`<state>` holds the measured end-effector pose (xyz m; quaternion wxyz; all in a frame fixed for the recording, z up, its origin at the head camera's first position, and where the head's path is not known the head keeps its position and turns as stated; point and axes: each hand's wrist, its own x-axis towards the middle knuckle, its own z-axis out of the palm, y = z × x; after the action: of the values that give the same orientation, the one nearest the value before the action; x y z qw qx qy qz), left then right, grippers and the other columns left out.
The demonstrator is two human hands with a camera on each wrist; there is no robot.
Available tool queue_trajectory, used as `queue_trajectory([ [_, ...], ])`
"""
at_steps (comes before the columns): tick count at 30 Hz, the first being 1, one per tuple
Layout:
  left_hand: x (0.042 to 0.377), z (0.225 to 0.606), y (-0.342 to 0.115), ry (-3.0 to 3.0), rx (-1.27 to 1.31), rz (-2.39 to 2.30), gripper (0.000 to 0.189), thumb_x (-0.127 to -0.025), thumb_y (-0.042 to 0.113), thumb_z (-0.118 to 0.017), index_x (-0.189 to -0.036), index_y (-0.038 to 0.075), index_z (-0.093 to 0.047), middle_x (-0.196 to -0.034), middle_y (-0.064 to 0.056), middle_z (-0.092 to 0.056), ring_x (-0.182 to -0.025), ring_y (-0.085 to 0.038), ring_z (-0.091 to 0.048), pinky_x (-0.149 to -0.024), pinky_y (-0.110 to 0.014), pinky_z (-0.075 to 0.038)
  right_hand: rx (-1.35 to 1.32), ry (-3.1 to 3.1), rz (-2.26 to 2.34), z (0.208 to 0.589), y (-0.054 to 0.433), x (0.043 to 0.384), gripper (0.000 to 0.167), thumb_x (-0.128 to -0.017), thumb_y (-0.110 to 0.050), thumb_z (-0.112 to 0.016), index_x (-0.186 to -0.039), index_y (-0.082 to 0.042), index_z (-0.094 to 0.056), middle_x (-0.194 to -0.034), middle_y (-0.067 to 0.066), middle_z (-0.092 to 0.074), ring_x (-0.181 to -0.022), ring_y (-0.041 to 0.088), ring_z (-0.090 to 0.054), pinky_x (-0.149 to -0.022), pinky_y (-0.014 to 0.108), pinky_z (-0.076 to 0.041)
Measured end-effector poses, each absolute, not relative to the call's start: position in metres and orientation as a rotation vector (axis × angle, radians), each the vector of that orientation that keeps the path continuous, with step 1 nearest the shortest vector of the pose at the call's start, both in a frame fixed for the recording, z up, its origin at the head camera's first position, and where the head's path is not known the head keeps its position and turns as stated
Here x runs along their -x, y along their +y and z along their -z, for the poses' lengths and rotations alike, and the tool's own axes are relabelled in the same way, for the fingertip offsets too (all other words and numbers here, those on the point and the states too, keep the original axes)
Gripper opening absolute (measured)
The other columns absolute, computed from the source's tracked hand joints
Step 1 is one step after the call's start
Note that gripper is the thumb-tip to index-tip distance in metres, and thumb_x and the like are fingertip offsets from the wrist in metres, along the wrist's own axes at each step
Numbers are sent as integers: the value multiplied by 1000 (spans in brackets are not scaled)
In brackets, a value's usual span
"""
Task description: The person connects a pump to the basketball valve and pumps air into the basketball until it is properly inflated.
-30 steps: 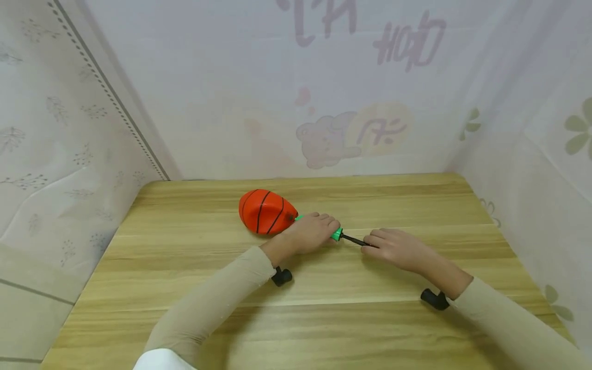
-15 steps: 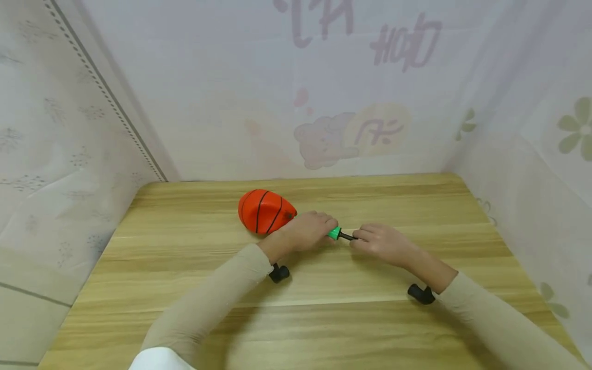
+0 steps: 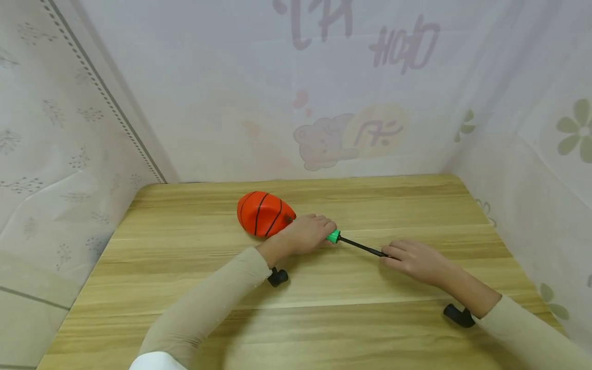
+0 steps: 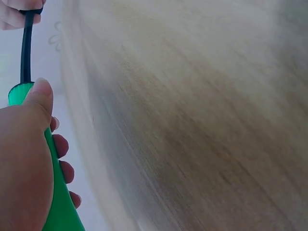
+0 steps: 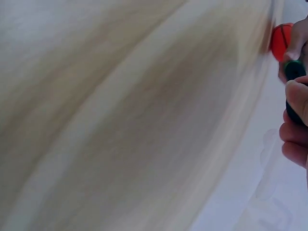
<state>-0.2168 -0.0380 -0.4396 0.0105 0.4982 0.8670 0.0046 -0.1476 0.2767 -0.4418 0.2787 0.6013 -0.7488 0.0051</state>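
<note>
A dented orange ball (image 3: 263, 213) with black lines, like an under-filled basketball, lies on the table with a green hand pump (image 3: 333, 236) joined at its right end. My left hand (image 3: 305, 234) grips the pump's barrel, fingers wrapped round the green body (image 4: 62, 207) in the left wrist view. Out of the barrel runs a long stretch of black rod (image 3: 361, 247). At the rod's far end my right hand (image 3: 418, 262) holds the dark handle (image 5: 292, 113), most of it hidden by the fingers. The joint between pump and ball is covered by my left hand.
The wood-grain table (image 3: 324, 329) reaches back to a pale printed cloth (image 3: 231, 103), with more cloth at both sides. Black wrist mounts (image 3: 278, 277) stick out beneath each forearm, close above the tabletop.
My right hand first slid left, pushing the rod into the barrel, then drew it back out to the right and nearer me. The left hand and ball have stayed about in place.
</note>
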Motion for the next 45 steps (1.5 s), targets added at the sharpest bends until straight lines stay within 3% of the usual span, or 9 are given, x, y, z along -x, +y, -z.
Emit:
queue_trajectory([
  [9, 215, 436, -36, 2716, -1563, 32, 36, -105, 43, -53, -121, 11, -55, -116, 2, -62, -107, -14, -58, -95, -30, -46, -1614, -1970, 34, 441, 276, 150, 48, -112, -5, -23, -100, -4, -70, -97, 11, -71, -84, 23, -67, -69, 33, -57],
  [21, 213, 435, -33, 2719, -1547, 79, 35, -105, 44, -50, -120, 12, -53, -121, 1, -61, -111, -15, -57, -96, -30, -46, -1663, -1948, -3, 439, 230, 177, 43, -112, -5, -25, -100, -6, -67, -94, 6, -68, -81, 18, -63, -70, 28, -56],
  [29, 212, 434, -31, 2721, -1602, 94, 37, -105, 47, -48, -119, 13, -56, -108, 4, -60, -100, -13, -57, -90, -29, -47, -1656, -1923, 0, 445, 213, 186, 43, -112, -3, -25, -100, -6, -67, -94, 6, -68, -79, 17, -63, -68, 27, -55],
  [37, 217, 433, -37, 2726, -1585, 21, 33, -104, 44, -55, -117, 13, -56, -106, 4, -60, -100, -13, -56, -91, -29, -47, -1655, -1927, -59, 444, 232, 176, 41, -112, -6, -29, -99, -5, -67, -93, 8, -70, -79, 18, -66, -69, 28, -57],
  [45, 212, 436, -39, 2695, -1575, 34, 36, -105, 45, -53, -120, 13, -56, -111, 4, -61, -102, -12, -56, -93, -30, -47, -1630, -1926, -6, 445, 263, 151, 46, -112, -5, -27, -98, -5, -71, -95, 9, -71, -80, 20, -66, -67, 30, -57],
])
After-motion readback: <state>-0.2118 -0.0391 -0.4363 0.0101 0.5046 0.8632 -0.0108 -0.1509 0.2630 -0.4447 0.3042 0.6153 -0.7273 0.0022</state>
